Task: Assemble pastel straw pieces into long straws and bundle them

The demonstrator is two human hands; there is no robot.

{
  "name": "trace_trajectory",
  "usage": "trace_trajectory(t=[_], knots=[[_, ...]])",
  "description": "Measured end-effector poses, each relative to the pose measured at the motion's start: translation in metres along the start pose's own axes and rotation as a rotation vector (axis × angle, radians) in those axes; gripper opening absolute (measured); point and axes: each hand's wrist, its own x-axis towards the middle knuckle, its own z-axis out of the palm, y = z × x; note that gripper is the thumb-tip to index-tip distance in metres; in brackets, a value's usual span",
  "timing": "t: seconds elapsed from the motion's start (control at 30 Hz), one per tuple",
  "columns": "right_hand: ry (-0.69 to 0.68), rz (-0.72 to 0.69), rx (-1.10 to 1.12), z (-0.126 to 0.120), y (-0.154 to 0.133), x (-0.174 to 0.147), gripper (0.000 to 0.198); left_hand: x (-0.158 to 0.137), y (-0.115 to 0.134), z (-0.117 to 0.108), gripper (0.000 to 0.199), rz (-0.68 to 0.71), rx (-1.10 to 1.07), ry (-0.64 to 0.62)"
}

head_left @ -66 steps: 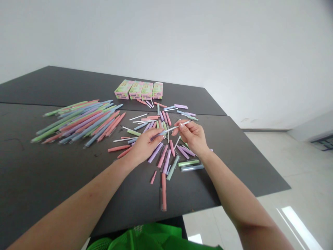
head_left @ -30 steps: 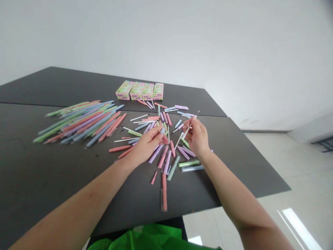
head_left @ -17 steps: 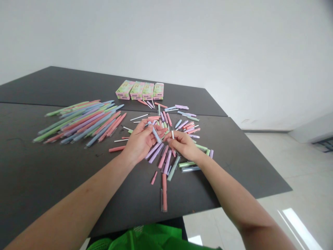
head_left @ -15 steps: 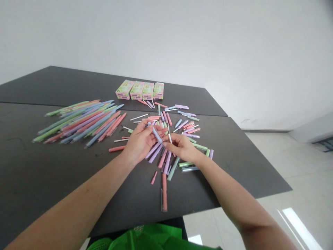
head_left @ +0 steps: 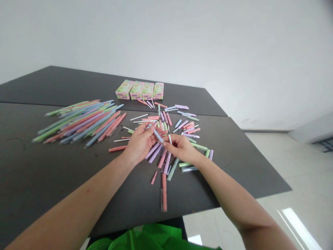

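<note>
My left hand (head_left: 139, 140) is closed on a light blue pen barrel (head_left: 157, 135), which slants down toward my other hand. My right hand (head_left: 184, 147) pinches a thin white pen refill (head_left: 170, 137) that stands nearly upright, its dark tip up. The right fingertips also touch the barrel's lower end. Under and around both hands lie scattered pen parts in pink, purple, green and blue, such as a purple barrel (head_left: 168, 163) and a green barrel (head_left: 173, 169). My fingers hide some of these parts.
A heap of long colored pens (head_left: 85, 121) lies to the left. Several pink-and-green boxes (head_left: 136, 91) stand in a row at the back. Near the front edge are a pink barrel (head_left: 164, 194) and a small pink piece (head_left: 154, 177). The dark table (head_left: 249, 163) ends at the right.
The blue barrel has shifted very slightly down and to the right in my fingers. Both hands otherwise keep their places, and the parts on the table are unmoved.
</note>
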Motion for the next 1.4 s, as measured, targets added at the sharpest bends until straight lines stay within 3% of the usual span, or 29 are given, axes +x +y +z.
trace_trajectory(t=[0.13, 0.23, 0.4, 0.53, 0.77, 0.97, 1.23, 1.3, 1.4], knots=[[0.049, 0.039, -0.015, 0.001, 0.001, 0.0, 0.014, 0.001, -0.002, -0.001, 0.005, 0.015, 0.001, 0.012], [0.127, 0.082, 0.1, -0.002, 0.001, 0.001, 0.011, 0.003, -0.006, -0.003, 0.006, -0.015, -0.018, 0.032], [0.141, 0.035, 0.314, -0.001, -0.004, 0.003, 0.027, 0.003, -0.012, -0.003, 0.009, -0.129, -0.08, 0.016], [0.176, 0.016, 0.227, 0.002, -0.004, 0.003, 0.024, 0.0, -0.013, 0.001, 0.016, -0.221, -0.115, 0.025], [0.382, -0.095, -0.156, -0.006, -0.011, -0.002, 0.021, 0.0, -0.007, 0.002, 0.022, -0.345, -0.144, 0.061], [0.441, -0.119, -0.19, -0.008, -0.01, -0.002, 0.02, 0.0, -0.008, -0.002, 0.02, -0.424, -0.094, -0.009], [0.556, -0.199, -0.162, -0.005, -0.005, -0.007, 0.018, 0.0, -0.01, -0.001, 0.027, -0.355, -0.063, -0.006], [0.497, -0.21, -0.22, -0.002, -0.007, -0.008, 0.017, 0.0, -0.012, 0.0, 0.026, -0.362, -0.063, -0.002], [0.264, -0.159, -0.296, 0.003, -0.01, -0.006, 0.016, -0.001, -0.014, 0.001, 0.024, -0.349, -0.095, 0.019]])
